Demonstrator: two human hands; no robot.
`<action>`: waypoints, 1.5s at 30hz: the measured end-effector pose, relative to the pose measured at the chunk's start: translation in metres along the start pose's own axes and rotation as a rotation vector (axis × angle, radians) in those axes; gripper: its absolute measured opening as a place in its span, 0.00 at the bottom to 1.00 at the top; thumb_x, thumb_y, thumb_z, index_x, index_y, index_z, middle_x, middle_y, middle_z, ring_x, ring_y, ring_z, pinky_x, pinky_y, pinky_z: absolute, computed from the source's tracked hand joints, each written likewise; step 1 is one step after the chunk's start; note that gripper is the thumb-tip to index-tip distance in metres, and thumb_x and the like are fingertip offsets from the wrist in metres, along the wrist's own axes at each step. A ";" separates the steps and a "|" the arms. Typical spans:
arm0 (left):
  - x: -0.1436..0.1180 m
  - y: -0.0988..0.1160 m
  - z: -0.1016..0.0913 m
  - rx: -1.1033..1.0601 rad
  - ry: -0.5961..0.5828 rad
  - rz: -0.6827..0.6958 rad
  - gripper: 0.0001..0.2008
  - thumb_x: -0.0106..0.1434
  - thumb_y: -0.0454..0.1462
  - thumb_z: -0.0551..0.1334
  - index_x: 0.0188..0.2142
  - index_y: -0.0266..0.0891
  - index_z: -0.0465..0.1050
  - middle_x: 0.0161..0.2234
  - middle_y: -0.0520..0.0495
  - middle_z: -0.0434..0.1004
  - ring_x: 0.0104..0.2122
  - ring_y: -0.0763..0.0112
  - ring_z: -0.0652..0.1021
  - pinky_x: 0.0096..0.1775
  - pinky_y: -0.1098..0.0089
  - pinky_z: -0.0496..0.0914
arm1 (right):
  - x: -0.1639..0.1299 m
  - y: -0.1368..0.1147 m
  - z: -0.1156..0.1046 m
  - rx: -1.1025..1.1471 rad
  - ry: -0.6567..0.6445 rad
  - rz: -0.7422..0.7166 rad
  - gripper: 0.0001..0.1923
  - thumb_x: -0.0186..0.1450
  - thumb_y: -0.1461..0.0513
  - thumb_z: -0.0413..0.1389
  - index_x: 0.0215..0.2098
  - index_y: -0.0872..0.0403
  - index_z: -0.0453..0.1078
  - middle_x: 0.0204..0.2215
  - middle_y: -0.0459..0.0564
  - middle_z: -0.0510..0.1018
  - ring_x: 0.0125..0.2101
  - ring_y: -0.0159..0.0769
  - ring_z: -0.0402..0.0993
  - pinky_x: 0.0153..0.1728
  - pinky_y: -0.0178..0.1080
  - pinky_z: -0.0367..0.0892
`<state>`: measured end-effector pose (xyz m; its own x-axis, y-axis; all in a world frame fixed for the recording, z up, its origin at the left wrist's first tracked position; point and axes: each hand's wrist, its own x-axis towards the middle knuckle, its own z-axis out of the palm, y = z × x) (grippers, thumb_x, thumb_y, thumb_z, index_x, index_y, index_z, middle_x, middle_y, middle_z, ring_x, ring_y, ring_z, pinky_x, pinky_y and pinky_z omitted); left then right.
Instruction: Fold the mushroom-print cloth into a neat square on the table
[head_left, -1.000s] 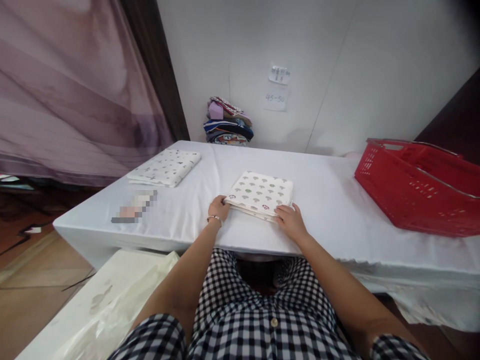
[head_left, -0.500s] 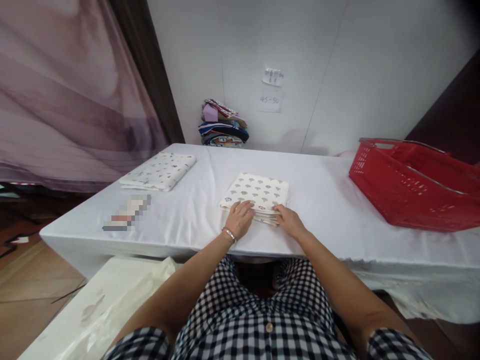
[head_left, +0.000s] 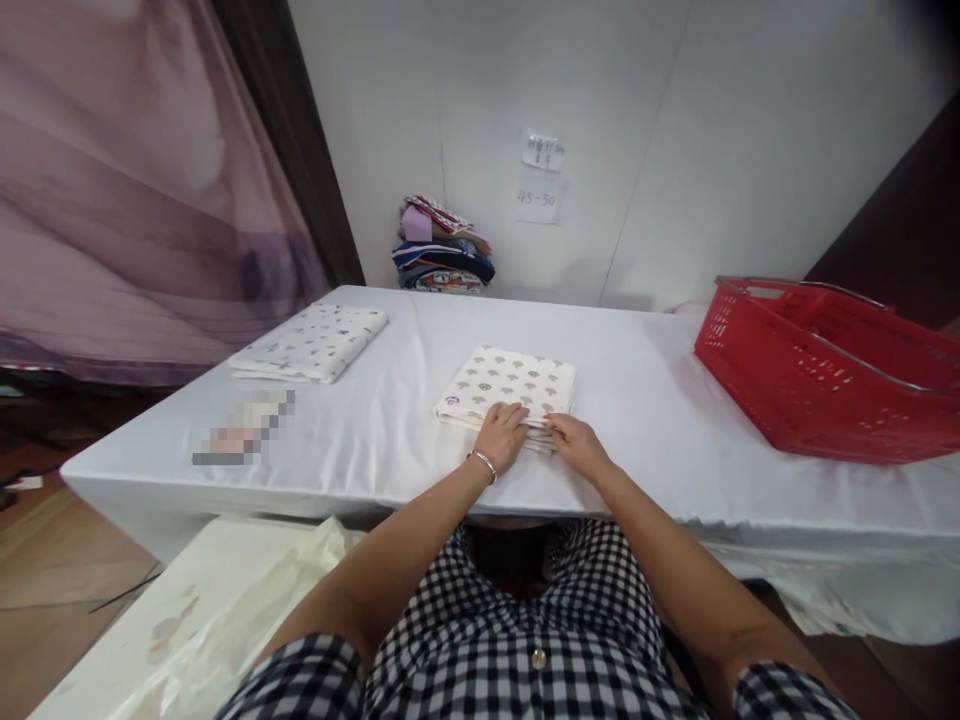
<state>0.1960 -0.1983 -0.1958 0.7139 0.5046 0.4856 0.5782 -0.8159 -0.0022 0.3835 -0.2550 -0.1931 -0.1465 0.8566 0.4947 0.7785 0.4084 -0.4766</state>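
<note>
While both forearms are reaching up from the frame's bottom, the left hand (head_left: 501, 434) and right hand (head_left: 576, 443) are lying flat, gripping nothing, on the folded cloth (head_left: 506, 385) at centre

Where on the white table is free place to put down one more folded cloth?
Bare table lies between the folded cloth under both hands and the red basket. Another patch lies between it and the second folded cloth. The near-left edge holds a blurred item.
</note>
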 end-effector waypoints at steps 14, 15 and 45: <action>-0.004 0.003 0.004 -0.125 0.062 -0.080 0.11 0.64 0.34 0.53 0.37 0.43 0.75 0.50 0.47 0.71 0.55 0.63 0.66 0.55 0.54 0.57 | 0.001 -0.010 -0.005 -0.199 -0.107 -0.092 0.15 0.61 0.68 0.48 0.43 0.53 0.70 0.47 0.53 0.72 0.51 0.38 0.66 0.52 0.45 0.62; -0.005 0.004 0.003 -0.125 0.065 -0.078 0.11 0.64 0.35 0.53 0.37 0.44 0.75 0.50 0.47 0.71 0.55 0.63 0.66 0.56 0.54 0.57 | 0.002 -0.012 -0.006 -0.222 -0.128 -0.118 0.15 0.61 0.68 0.48 0.44 0.53 0.69 0.48 0.53 0.72 0.51 0.39 0.65 0.52 0.45 0.62; -0.047 -0.072 -0.018 -0.088 0.006 -0.353 0.16 0.66 0.37 0.51 0.51 0.45 0.68 0.53 0.47 0.70 0.56 0.64 0.67 0.58 0.52 0.56 | -0.029 -0.023 0.020 -0.416 -0.165 -0.151 0.26 0.65 0.65 0.44 0.61 0.56 0.55 0.60 0.53 0.60 0.61 0.42 0.52 0.59 0.52 0.51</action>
<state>0.1140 -0.1678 -0.2028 0.4739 0.7582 0.4478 0.7521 -0.6130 0.2420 0.3582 -0.2829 -0.2108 -0.3456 0.8500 0.3975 0.9146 0.3998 -0.0598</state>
